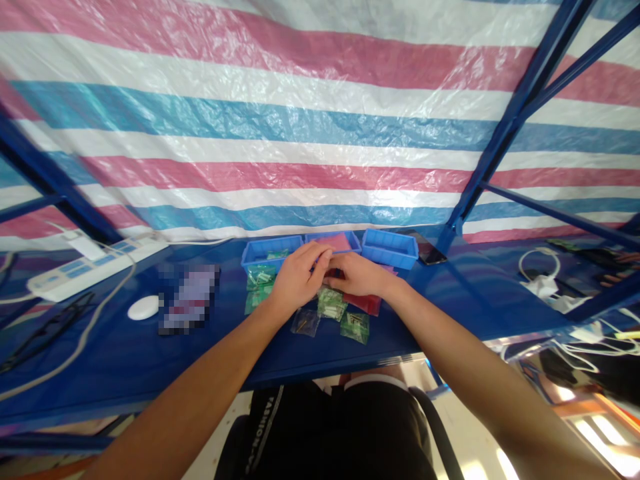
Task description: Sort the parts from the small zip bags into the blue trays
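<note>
Both my hands meet over a pile of small plastic bags on the blue table (125, 353). My left hand (299, 277) has its fingers curled and pinched together at the fingertips, touching my right hand (357, 275), which is also closed. What they pinch between them is hidden. Under and around them lie green bags (330, 305), a red bag (367, 304) and a clear bag (305, 323) with small parts. More green bags (260, 277) lie left of my left hand.
Three blue bins (390, 248) stand in a row just behind my hands. A phone (429, 250) lies to their right. A white power strip (85, 265), a white oval object (143, 307), black tweezers (45, 327) and cables (545, 280) lie around. Blue frame bars cross both sides.
</note>
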Demonstrator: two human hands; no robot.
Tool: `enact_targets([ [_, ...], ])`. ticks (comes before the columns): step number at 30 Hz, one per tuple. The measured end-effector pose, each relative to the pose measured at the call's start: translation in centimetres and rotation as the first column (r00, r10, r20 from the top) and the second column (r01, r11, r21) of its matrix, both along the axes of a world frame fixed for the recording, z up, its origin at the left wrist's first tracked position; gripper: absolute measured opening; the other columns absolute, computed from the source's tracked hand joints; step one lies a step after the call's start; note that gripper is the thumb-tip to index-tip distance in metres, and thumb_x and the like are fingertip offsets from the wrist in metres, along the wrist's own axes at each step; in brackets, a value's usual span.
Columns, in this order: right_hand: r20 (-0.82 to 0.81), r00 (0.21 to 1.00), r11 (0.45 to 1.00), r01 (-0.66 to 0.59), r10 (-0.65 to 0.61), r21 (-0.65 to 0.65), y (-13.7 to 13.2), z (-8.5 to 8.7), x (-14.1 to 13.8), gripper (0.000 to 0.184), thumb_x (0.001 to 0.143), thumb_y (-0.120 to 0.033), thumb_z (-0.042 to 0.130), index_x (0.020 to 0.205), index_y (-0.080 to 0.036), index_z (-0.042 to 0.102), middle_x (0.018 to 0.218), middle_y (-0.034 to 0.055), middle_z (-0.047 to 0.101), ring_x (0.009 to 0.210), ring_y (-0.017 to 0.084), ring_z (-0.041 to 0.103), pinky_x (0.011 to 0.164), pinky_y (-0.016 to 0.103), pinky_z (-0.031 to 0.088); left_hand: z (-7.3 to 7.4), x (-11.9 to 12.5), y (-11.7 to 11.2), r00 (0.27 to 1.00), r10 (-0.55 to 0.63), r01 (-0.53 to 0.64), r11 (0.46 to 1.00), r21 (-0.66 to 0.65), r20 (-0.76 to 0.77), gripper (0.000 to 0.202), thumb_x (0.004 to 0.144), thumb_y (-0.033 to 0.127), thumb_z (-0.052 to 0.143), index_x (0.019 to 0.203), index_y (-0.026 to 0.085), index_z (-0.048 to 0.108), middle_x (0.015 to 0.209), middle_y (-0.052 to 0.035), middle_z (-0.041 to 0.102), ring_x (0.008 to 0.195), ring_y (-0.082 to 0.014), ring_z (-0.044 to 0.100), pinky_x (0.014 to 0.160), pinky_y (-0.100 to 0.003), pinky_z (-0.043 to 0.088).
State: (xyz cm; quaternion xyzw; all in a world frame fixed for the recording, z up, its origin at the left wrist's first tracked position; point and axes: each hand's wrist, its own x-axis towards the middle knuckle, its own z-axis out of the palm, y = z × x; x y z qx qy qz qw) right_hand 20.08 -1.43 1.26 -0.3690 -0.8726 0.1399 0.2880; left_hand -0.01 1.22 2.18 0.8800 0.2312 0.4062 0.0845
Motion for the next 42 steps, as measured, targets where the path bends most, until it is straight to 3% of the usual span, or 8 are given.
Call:
enact_targets([
  [2,-0.004,1.0,1.0,0.002,-0.002,-0.015,-0.2,0.3,-0.2,0.012,0.09,-0.023,0.08,0.102,-0.021,0.081,0.108,0.0071,0.081,0.105,0.029,0.076,0.098,0.04,0.057,0.0,0.0,-0.1,1.0,0.0,0.0,1.0,-0.008,0.0,0.039,0.115,0.041,0.04,0.122,0.019,0.072,0.116,-0.0101,0.077,0.108,-0.0252,0.072,0.103,-0.042,0.057],
  [8,-0.038,0.999,0.998,-0.012,0.009,-0.066,-0.4,0.6,-0.3,0.035,0.069,-0.038,0.099,0.095,-0.023,0.082,0.098,0.0047,0.08,0.097,0.03,0.074,0.09,0.039,0.058,0.0,0.0,0.0,1.0,0.0,0.0,1.0,-0.013,-0.007,0.04,0.115,0.042,0.041,0.121,0.02,0.073,0.117,-0.0098,0.078,0.11,-0.0255,0.072,0.103,-0.042,0.057],
  [16,0.004,1.0,0.998,0.025,-0.024,-0.066,0.2,-0.1,0.2,0.006,0.086,-0.017,0.081,0.092,-0.019,0.079,0.091,0.0032,0.079,0.075,0.02,0.069,0.072,0.031,0.052,-0.1,0.0,0.2,1.0,0.0,0.0,1.0,0.0,-0.006,0.038,0.116,0.039,0.04,0.119,0.02,0.073,0.109,-0.0085,0.076,0.103,-0.0237,0.071,0.095,-0.039,0.056],
  [19,-0.022,0.999,0.998,0.038,-0.039,-0.06,0.3,-0.2,0.2,0.009,0.088,-0.012,0.076,0.093,-0.019,0.079,0.091,0.0025,0.08,0.075,0.02,0.07,0.072,0.03,0.051,0.1,0.0,0.0,1.0,0.001,-0.001,1.0,-0.001,0.011,0.038,0.116,0.039,0.04,0.117,0.02,0.073,0.108,-0.0084,0.075,0.102,-0.0233,0.07,0.093,-0.038,0.055],
  [27,-0.216,0.972,0.996,0.084,-0.086,-0.02,0.3,0.1,0.5,0.019,0.092,-0.012,0.073,0.106,-0.021,0.082,0.103,0.0028,0.085,0.093,0.024,0.08,0.089,0.034,0.059,0.7,-0.1,-0.4,0.997,-0.006,0.004,1.0,0.019,0.078,0.036,0.116,0.038,0.042,0.117,0.019,0.073,0.11,-0.0098,0.074,0.105,-0.0232,0.069,0.095,-0.037,0.055],
  [32,-0.256,0.961,0.992,0.12,-0.106,0.039,0.5,0.1,0.8,0.028,0.093,-0.01,0.07,0.112,-0.025,0.084,0.11,0.0022,0.085,0.1,0.025,0.081,0.093,0.035,0.06,0.6,-0.3,-0.3,0.995,-0.017,0.013,0.999,0.04,0.1,0.034,0.115,0.036,0.044,0.116,0.019,0.073,0.107,-0.0095,0.074,0.103,-0.0231,0.069,0.094,-0.037,0.054],
  [42,-0.441,0.88,0.982,0.19,-0.178,-0.015,0.8,0.2,0.8,0.016,0.095,-0.026,0.074,0.107,-0.023,0.084,0.099,0.0029,0.086,0.086,0.023,0.081,0.082,0.034,0.062,0.3,-0.2,0.2,0.996,0.02,-0.022,0.999,0.025,0.088,0.025,0.112,0.031,0.053,0.126,0.021,0.071,0.119,-0.0093,0.072,0.111,-0.0229,0.07,0.101,-0.038,0.057],
])
